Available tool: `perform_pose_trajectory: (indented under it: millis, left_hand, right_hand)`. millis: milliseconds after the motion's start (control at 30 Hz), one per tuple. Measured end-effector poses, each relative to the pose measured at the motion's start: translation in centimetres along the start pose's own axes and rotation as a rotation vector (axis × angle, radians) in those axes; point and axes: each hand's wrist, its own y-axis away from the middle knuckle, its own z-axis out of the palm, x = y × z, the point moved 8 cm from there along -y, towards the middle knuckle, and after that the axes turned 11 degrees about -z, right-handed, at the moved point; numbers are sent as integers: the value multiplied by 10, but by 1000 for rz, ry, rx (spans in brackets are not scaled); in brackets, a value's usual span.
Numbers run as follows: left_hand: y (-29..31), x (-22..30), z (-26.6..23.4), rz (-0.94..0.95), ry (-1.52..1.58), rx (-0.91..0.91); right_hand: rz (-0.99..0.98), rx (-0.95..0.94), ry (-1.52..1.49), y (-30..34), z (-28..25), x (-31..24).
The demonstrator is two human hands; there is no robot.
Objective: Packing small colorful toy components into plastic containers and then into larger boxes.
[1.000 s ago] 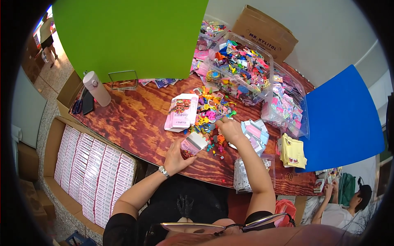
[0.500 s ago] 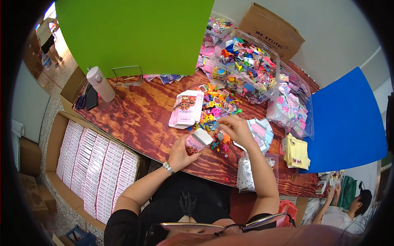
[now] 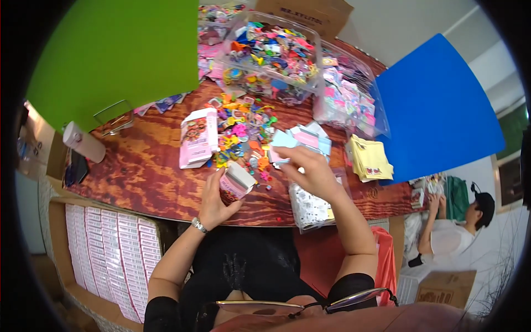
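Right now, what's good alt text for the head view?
A person's left hand holds a small open pink box at a reddish table, while the right hand is by a pile of pale cards; whether it holds one is unclear. Loose colourful toys lie just beyond the box, with filled clear bins behind.

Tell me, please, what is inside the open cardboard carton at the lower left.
The carton holds close rows of small pink-and-white boxes. Anything beneath them is covered and cannot be seen.
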Motion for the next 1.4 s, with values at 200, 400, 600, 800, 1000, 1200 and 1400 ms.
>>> perform_pose_trajectory:
  millis: [200, 400, 600, 800, 1000, 1200, 1400]
  left_hand:
    - [-2, 4, 19, -14, 98, -101]
    - [-1, 12, 32, 24, 74, -138]
    - [2, 9, 32, 22, 60, -140]
    - [1, 10, 30, 30, 47, -130]
    - [1, 7, 31, 19, 44, -137]
    - [2, 7, 31, 26, 49, -129]
    - [2, 8, 30, 29, 66, -135]
  right_hand:
    - [288, -188, 235, 118, -1, 81]
    - [614, -174, 401, 163, 34, 109]
    - [587, -62, 445, 161, 34, 117]
    - [465, 85, 376, 159, 15, 104]
    - [551, 243, 87, 167, -10, 108]
    - [686, 454, -233, 198, -42, 129]
    - [712, 312, 101, 198, -58, 119]
